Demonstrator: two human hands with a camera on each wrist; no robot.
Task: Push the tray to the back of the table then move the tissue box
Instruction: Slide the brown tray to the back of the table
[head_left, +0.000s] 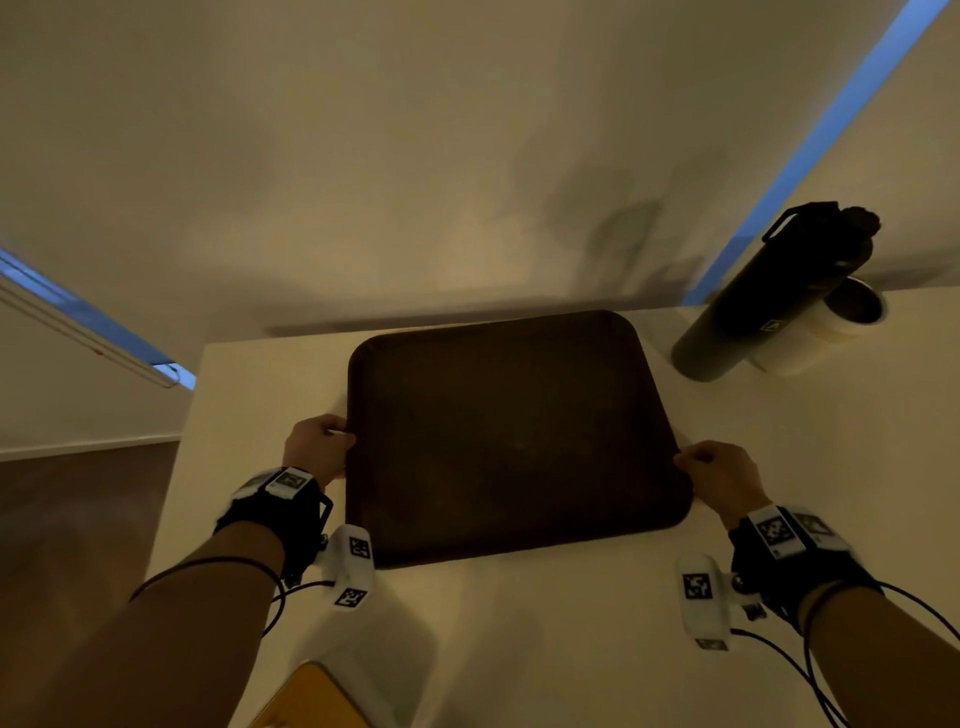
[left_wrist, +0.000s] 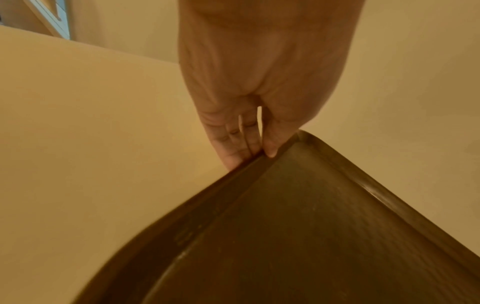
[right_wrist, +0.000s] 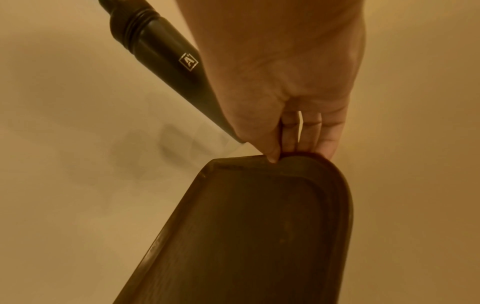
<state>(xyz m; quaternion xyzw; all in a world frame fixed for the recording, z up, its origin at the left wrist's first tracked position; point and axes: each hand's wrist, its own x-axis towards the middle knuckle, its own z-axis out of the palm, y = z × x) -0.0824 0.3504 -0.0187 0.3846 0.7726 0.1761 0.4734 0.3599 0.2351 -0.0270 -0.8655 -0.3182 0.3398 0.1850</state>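
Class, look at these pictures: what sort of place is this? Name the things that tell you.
Probably an ordinary indoor room, home or office: a plain white table against a bare pale wall, holding a dark brown tray, a tall black flask and a white cup.

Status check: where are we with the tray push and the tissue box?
Nearly done: the tray's far edge lies close to the wall at the back of the table. In hand: the left hand and right hand grip its side rims, thumbs over the lips in the wrist views. Left: letting go and moving the tissue box, possibly the yellow object at the near edge, untouched.
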